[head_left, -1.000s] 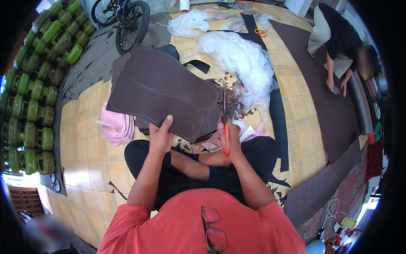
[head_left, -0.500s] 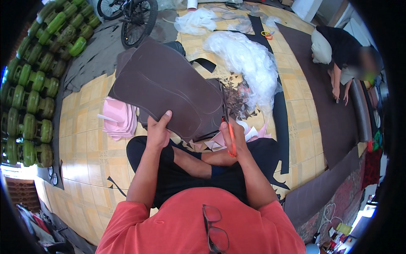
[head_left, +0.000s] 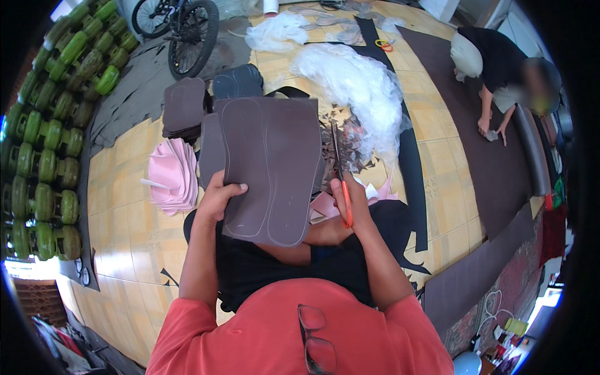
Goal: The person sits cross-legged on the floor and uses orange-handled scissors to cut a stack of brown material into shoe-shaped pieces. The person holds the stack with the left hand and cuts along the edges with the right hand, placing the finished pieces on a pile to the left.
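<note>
My left hand (head_left: 217, 199) grips the left edge of a dark brown sheet (head_left: 270, 169), thumb on top. Two shoe-sole outlines are drawn lengthwise on this sheet, which is held over my crossed legs. In my right hand (head_left: 354, 200) is a pair of scissors (head_left: 347, 209) with orange handles. Its blades point away from me, look nearly closed, and stand just right of the sheet, apart from it. Behind the sheet, another brown piece (head_left: 210, 150) shows partly. Small dark triangular offcuts (head_left: 357, 150) and pink scraps (head_left: 323, 205) lie beyond my right hand.
Pink sheets (head_left: 172, 178), brown pieces (head_left: 183, 106) and dark grey pieces (head_left: 239, 81) are stacked at the left. Clear plastic (head_left: 362, 81) heaps ahead. Green gas cylinders (head_left: 47, 144) line the far left; a bicycle (head_left: 190, 37) stands behind. At right, a person (head_left: 500, 69) bends over brown material (head_left: 475, 150).
The brown sheet has turned upright and come nearer to me, uncovering the stacks behind. The scissors have come away from its edge. The other person's hands have shifted and now touch a small greyish thing.
</note>
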{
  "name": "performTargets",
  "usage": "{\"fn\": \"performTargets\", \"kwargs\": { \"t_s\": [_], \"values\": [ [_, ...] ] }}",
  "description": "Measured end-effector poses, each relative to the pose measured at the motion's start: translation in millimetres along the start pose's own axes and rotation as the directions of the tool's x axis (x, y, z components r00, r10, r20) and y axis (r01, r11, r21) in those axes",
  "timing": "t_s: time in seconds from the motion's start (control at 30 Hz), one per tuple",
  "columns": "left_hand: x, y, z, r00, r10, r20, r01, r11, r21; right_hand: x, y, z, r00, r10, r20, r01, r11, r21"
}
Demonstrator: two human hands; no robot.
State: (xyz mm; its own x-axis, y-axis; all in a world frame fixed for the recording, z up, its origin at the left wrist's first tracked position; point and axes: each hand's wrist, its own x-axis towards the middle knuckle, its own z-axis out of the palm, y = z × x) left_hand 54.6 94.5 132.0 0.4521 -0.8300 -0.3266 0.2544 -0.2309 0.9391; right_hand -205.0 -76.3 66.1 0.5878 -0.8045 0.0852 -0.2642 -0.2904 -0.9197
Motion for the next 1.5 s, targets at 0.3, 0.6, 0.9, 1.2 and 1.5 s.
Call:
{"fn": "performTargets", "kwargs": {
  "t_s": [0.3,0.6,0.9,1.2,1.5],
  "values": [
    [-8.6,-6.8,0.3,0.993,-0.111,0.051,0.106,0.990,0.088,8.8,-21.8,-17.7,0.992,-0.125,-0.003,0.124,0.988,-0.086],
    [-9.7,5.8,-12.6,0.986,-0.125,0.115,0.104,0.980,0.172,4.5,-22.9,-31.9,0.988,-0.092,0.121,0.089,0.996,0.029],
    [-16.5,-13.6,-29.1,0.945,-0.232,0.231,0.233,0.972,0.023,-1.8,-10.0,-18.8,0.957,0.199,0.211,-0.290,0.625,0.725],
    [-11.7,-67.7,57.2,0.977,0.168,0.129,-0.185,0.973,0.139,-23.4,-5.8,25.2,0.959,0.214,0.187,-0.283,0.664,0.692],
    [-5.5,-21.1,61.1,0.935,0.200,-0.293,-0.325,0.815,-0.480,-22.1,-7.4,19.4,0.997,0.062,-0.043,-0.051,0.973,0.225]
  ]
}}
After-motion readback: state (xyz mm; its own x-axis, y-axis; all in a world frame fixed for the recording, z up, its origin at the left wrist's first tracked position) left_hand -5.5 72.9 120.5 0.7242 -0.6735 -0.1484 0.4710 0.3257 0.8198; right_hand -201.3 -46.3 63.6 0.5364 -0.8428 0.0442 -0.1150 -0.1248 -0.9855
